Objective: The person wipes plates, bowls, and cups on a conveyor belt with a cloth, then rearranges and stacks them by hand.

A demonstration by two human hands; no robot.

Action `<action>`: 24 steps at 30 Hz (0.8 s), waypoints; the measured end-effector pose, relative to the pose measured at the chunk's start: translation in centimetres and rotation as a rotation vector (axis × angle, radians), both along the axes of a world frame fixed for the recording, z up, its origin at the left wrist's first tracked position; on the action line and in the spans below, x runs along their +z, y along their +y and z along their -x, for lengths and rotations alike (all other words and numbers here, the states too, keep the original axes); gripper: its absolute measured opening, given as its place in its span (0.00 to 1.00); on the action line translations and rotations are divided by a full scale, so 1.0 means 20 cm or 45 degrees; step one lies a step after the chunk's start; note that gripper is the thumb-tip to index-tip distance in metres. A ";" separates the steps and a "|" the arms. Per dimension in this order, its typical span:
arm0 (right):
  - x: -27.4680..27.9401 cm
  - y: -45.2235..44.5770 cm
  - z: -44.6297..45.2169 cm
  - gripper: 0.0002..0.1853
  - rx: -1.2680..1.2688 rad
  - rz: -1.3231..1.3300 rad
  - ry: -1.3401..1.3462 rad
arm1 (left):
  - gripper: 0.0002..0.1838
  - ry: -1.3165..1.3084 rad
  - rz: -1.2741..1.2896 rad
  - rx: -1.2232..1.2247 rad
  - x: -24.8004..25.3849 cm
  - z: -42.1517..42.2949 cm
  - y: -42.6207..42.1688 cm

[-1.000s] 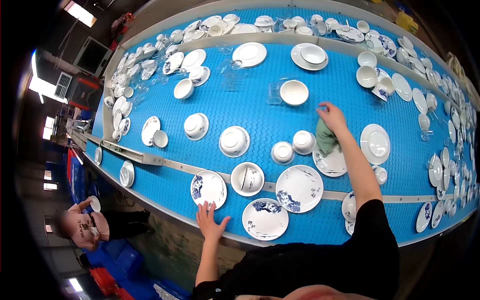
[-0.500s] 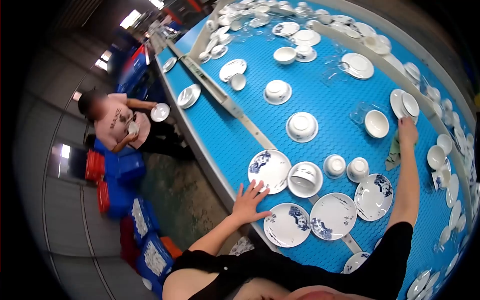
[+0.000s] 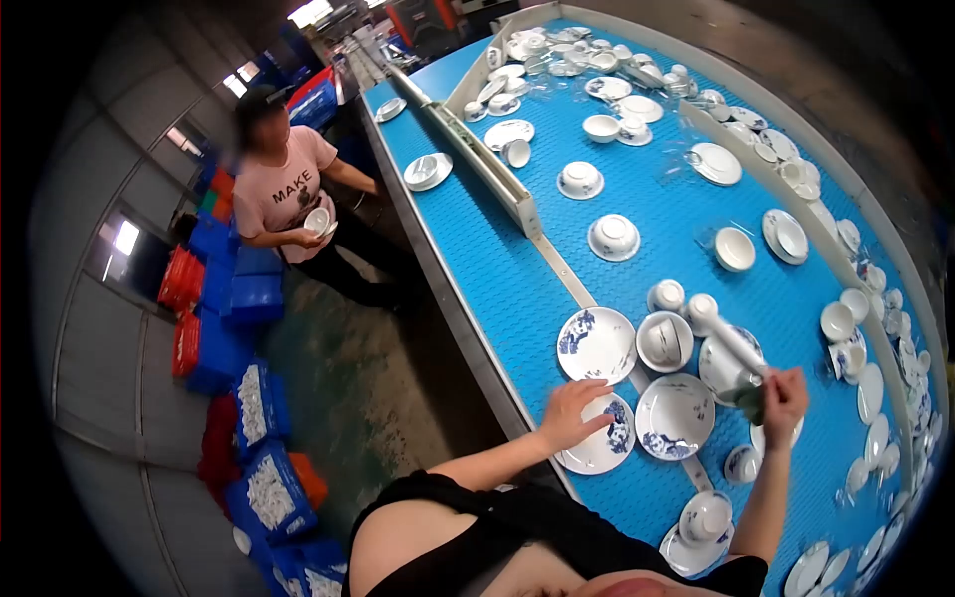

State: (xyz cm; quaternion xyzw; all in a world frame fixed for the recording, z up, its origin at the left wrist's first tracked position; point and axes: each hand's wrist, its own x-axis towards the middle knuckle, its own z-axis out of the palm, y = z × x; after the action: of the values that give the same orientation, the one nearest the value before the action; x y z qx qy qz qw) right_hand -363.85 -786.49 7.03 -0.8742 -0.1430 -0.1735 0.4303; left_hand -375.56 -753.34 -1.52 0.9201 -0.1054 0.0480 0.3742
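My left hand (image 3: 575, 416) is open, its fingers spread over the edge of a blue-patterned white plate (image 3: 597, 453). My right hand (image 3: 784, 400) is closed on a green cloth (image 3: 750, 400). A white elongated thing (image 3: 734, 344), blurred, juts from its fingertips; I cannot make out its kind. Behind it lies a patterned plate (image 3: 718, 370), partly covered. Between the hands is another patterned plate (image 3: 674, 438). Beyond them lie a plate (image 3: 587, 338), a bowl with something white in it (image 3: 659, 333) and a small upturned cup (image 3: 667, 295).
The blue belt (image 3: 497, 264) carries many white dishes and clear glasses. A metal divider (image 3: 497, 179) runs along its left part. A co-worker (image 3: 298, 184) stands across the aisle, holding a small white dish (image 3: 316, 221). Blue crates (image 3: 269, 497) line the floor at left.
My right hand has drawn back toward me from the far plate with a small dish on it. My left hand has shifted onto the nearer plate. The co-worker has lowered one arm toward the belt's edge.
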 end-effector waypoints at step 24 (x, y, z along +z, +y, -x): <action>0.23 -0.13 1.86 0.07 -0.643 -0.075 0.369 | 0.27 0.176 0.900 0.388 -0.14 -0.11 0.28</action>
State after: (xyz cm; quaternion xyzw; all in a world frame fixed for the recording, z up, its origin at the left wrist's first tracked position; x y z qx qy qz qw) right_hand -400.97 -789.07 11.64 -0.8850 0.1470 -0.1523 0.4146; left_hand -373.36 -747.65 -4.32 0.7405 0.0809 0.0742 0.6630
